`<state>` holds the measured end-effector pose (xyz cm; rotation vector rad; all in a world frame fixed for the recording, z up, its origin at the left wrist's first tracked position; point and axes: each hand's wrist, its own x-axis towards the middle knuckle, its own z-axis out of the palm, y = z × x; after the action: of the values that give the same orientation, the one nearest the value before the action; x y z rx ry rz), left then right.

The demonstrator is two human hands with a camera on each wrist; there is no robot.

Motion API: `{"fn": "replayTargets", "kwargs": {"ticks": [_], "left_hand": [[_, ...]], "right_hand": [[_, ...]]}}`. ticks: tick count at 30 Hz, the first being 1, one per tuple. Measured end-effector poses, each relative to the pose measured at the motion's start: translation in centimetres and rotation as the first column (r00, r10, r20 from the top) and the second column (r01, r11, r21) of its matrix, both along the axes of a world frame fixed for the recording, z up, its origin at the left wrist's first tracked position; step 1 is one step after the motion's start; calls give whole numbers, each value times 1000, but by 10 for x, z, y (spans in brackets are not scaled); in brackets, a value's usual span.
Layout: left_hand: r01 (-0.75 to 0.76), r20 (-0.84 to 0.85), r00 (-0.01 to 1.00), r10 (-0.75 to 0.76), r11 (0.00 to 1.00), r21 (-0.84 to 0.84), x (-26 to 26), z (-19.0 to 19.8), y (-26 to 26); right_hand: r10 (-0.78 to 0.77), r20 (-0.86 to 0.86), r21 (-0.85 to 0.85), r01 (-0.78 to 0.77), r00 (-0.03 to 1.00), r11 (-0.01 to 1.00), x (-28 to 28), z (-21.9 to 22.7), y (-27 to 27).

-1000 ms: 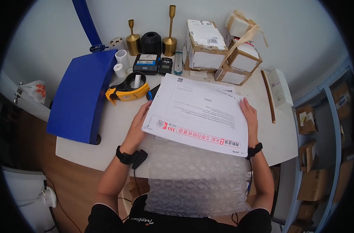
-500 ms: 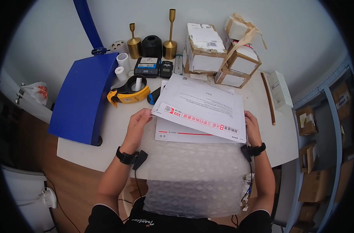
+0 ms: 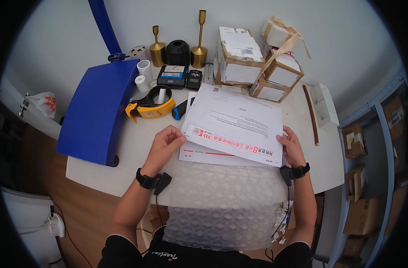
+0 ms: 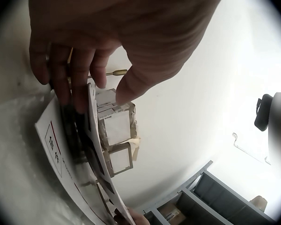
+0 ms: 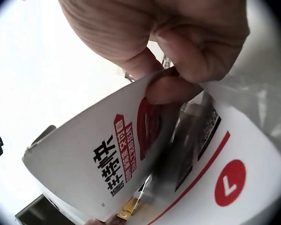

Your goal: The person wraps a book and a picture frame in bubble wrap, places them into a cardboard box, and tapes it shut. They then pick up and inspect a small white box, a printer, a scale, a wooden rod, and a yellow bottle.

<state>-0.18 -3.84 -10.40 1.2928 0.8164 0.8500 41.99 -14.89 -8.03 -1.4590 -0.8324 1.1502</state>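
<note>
A white cardboard mailing envelope (image 3: 239,118) with red print is held raised and tilted between both hands. At its near left corner, my left hand (image 3: 166,145) pinches it with thumb and fingertips. My right hand (image 3: 292,147) grips the right edge; in the right wrist view its thumb and curled fingers (image 5: 173,89) close on the envelope's (image 5: 93,140) edge. Underneath lies a second white envelope (image 3: 204,155) with a red stripe, a gap showing between the two in both wrist views. Bubble wrap (image 3: 221,210) spreads below them, over the table's near edge.
A yellow tape dispenser (image 3: 157,109) and a blue-black cutter (image 3: 179,110) are left of the envelopes. Behind stand a label printer (image 3: 171,78), brass candlesticks (image 3: 198,56) and stacked boxes (image 3: 239,67). A blue stand (image 3: 96,111) occupies the left, a brown rod (image 3: 311,116) the right.
The upper envelope has shifted away and up, uncovering the lower striped one. My left hand has moved from its left side to the near corner; my right hand's thumb now lies over the edge.
</note>
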Motion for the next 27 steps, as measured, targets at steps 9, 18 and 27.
{"fn": "replayTargets", "kwargs": {"ticks": [9,18,27], "left_hand": [[-11,-8,1000,11,1000,-14,2,13,-4],[-37,-78,996,45,994,99,1,4,-3],[13,-184,983,11,992,126,2,8,-9]], "right_hand": [[68,-49,71,-64,997,995,3,6,-1],[105,160,-58,-97,981,994,4,-10,11],[-25,326,6,25,945,1000,3,-25,12]]}}
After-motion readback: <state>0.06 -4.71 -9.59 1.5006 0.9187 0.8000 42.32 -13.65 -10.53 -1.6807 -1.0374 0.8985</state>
